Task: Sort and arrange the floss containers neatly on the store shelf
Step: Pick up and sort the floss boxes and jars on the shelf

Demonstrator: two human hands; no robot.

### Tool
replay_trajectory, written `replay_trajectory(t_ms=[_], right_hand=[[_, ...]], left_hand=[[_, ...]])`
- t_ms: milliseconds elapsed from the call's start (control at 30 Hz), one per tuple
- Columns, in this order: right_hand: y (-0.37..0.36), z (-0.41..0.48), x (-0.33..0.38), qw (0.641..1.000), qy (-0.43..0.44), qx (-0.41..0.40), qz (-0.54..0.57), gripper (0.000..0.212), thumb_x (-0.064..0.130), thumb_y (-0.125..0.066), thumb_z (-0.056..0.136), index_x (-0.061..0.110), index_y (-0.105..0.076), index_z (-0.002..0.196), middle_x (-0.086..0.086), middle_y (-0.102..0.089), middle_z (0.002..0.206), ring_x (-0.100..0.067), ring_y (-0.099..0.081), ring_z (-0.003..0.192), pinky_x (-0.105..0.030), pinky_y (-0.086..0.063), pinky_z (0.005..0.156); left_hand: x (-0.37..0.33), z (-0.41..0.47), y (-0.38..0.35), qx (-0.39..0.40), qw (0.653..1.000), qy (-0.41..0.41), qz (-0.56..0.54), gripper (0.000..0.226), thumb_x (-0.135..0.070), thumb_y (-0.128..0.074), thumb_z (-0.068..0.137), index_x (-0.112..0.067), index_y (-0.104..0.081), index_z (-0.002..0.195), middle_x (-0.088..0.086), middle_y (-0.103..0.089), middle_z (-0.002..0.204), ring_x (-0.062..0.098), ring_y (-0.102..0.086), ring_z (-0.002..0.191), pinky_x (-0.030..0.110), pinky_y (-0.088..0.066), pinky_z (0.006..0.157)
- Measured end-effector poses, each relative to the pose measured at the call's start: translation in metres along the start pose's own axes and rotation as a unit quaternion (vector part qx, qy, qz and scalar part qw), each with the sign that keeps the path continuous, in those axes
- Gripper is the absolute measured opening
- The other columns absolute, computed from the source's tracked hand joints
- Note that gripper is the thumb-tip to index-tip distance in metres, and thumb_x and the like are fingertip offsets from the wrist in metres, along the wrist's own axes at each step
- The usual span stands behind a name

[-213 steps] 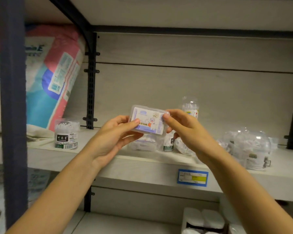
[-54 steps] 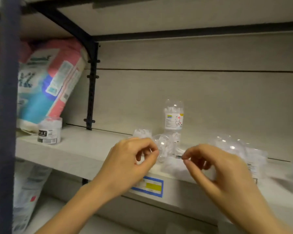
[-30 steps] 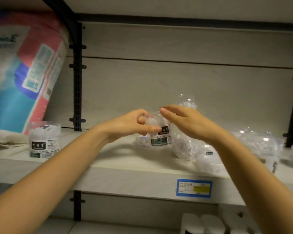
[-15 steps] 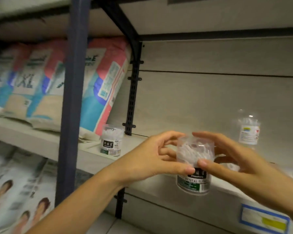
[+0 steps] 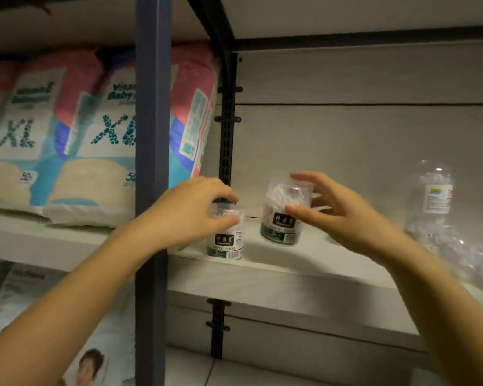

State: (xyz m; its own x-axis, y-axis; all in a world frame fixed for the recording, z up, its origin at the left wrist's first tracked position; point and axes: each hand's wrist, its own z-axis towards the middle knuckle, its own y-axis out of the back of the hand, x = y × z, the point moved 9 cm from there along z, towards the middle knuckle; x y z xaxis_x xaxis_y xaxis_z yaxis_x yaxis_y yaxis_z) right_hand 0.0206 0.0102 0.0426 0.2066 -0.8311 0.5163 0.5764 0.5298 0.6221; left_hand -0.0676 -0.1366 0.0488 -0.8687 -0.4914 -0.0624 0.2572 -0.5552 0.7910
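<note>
Nappy packs point(image 5: 95, 162) lie far left. On the shelf point(image 5: 290, 274), the left hand point(image 5: 190, 211) grips the left floss tub point(image 5: 227, 240) by its top; just beside it, the right hand point(image 5: 338, 215) holds the right floss tub point(image 5: 279, 218).

Left hand point(image 5: 190, 215) round one floss tub point(image 5: 229, 243), right hand point(image 5: 343, 215) round a second tub point(image 5: 282, 227), both at the shelf point(image 5: 290, 274).
</note>
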Motion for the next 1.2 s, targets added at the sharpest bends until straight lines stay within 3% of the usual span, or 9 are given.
replay_trajectory(t_ms=[67, 233, 400, 533, 633, 800, 1000, 1100, 1200], right_hand=[[-0.019, 0.008, -0.005, 0.999, -0.025, 0.021, -0.023, 0.060, 0.044, -0.058, 0.080, 0.031, -0.038, 0.135, 0.001, -0.049, 0.137, -0.014, -0.056, 0.107, -0.030, -0.051, 0.088], [-0.047, 0.012, -0.016, 0.994, -0.071, 0.058, -0.050, 0.054, 0.038, -0.060, 0.083, 0.026, -0.039, 0.132, -0.002, -0.048, 0.136, -0.016, -0.056, 0.109, -0.035, -0.051, 0.092], [-0.042, 0.011, -0.011, 0.992, -0.045, 0.057, -0.104, 0.048, 0.040, -0.063, 0.081, 0.026, -0.049, 0.124, 0.005, -0.049, 0.131, -0.014, -0.056, 0.109, -0.035, -0.051, 0.092], [-0.044, 0.031, -0.010, 0.979, -0.017, 0.034, -0.201, 0.048, 0.036, -0.065, 0.082, 0.021, -0.053, 0.125, 0.001, -0.049, 0.127, -0.016, -0.056, 0.102, -0.032, -0.050, 0.090], [-0.053, 0.054, -0.025, 0.975, -0.020, 0.023, -0.220, 0.046, 0.030, -0.066, 0.083, 0.016, -0.054, 0.124, -0.004, -0.055, 0.126, -0.020, -0.058, 0.097, -0.031, -0.048, 0.086], [-0.066, 0.089, -0.057, 0.969, -0.052, 0.015, -0.240, 0.045, 0.028, -0.066, 0.084, 0.015, -0.052, 0.124, -0.004, -0.056, 0.130, -0.026, -0.057, 0.107, -0.037, -0.047, 0.090], [-0.070, 0.099, -0.066, 0.965, -0.068, 0.028, -0.253, 0.048, 0.030, -0.063, 0.085, 0.016, -0.049, 0.128, -0.005, -0.055, 0.133, -0.028, -0.057, 0.109, -0.038, -0.046, 0.093], [-0.058, 0.090, -0.066, 0.964, -0.063, 0.061, -0.250, 0.057, 0.035, -0.056, 0.089, 0.017, -0.037, 0.140, -0.007, -0.046, 0.142, -0.028, -0.051, 0.121, -0.034, -0.039, 0.099], [-0.006, 0.076, -0.085, 0.955, -0.096, 0.041, -0.277, 0.059, 0.022, -0.056, 0.090, 0.012, -0.031, 0.143, -0.008, -0.040, 0.146, -0.026, -0.044, 0.128, -0.028, -0.032, 0.102]], left_hand=[[0.011, -0.001, -0.009, 0.025, 0.999, 0.004, 0.040, 0.041, -0.047, -0.057, 0.083, -0.031, -0.055, 0.121, -0.014, -0.056, 0.123, 0.009, -0.049, 0.116, 0.036, -0.043, 0.098], [0.016, -0.004, -0.010, 0.002, 1.000, -0.009, 0.002, 0.041, -0.039, -0.060, 0.084, -0.027, -0.056, 0.122, -0.008, -0.058, 0.120, 0.013, -0.051, 0.114, 0.036, -0.043, 0.096], [0.014, -0.003, -0.011, -0.016, 1.000, -0.006, 0.007, 0.041, -0.033, -0.061, 0.085, -0.023, -0.056, 0.124, -0.005, -0.058, 0.125, 0.016, -0.054, 0.110, 0.029, -0.041, 0.094], [0.026, 0.024, -0.029, 0.021, 0.998, 0.028, 0.048, 0.038, -0.025, -0.062, 0.085, -0.018, -0.056, 0.122, 0.006, -0.059, 0.125, 0.030, -0.053, 0.114, 0.039, -0.043, 0.096], [0.036, 0.049, -0.047, 0.033, 0.995, 0.058, 0.073, 0.029, -0.013, -0.061, 0.084, -0.012, -0.059, 0.113, 0.015, -0.061, 0.118, 0.035, -0.054, 0.109, 0.040, -0.046, 0.087], [0.037, 0.073, -0.066, 0.035, 0.986, 0.113, 0.121, 0.030, 0.006, -0.045, 0.085, -0.001, -0.056, 0.113, 0.021, -0.058, 0.117, 0.038, -0.054, 0.109, 0.040, -0.046, 0.080], [0.037, 0.081, -0.072, 0.054, 0.981, 0.123, 0.141, 0.034, 0.005, -0.042, 0.086, -0.003, -0.054, 0.117, 0.019, -0.055, 0.123, 0.036, -0.053, 0.114, 0.041, -0.045, 0.085], [0.038, 0.080, -0.065, 0.064, 0.974, 0.132, 0.172, 0.034, 0.000, -0.041, 0.087, -0.007, -0.053, 0.119, 0.015, -0.054, 0.125, 0.033, -0.052, 0.116, 0.039, -0.043, 0.087], [0.022, 0.079, -0.048, -0.005, 0.979, 0.104, 0.172, 0.034, -0.003, -0.045, 0.086, -0.010, -0.050, 0.119, 0.010, -0.051, 0.126, 0.029, -0.047, 0.119, 0.039, -0.041, 0.086]])
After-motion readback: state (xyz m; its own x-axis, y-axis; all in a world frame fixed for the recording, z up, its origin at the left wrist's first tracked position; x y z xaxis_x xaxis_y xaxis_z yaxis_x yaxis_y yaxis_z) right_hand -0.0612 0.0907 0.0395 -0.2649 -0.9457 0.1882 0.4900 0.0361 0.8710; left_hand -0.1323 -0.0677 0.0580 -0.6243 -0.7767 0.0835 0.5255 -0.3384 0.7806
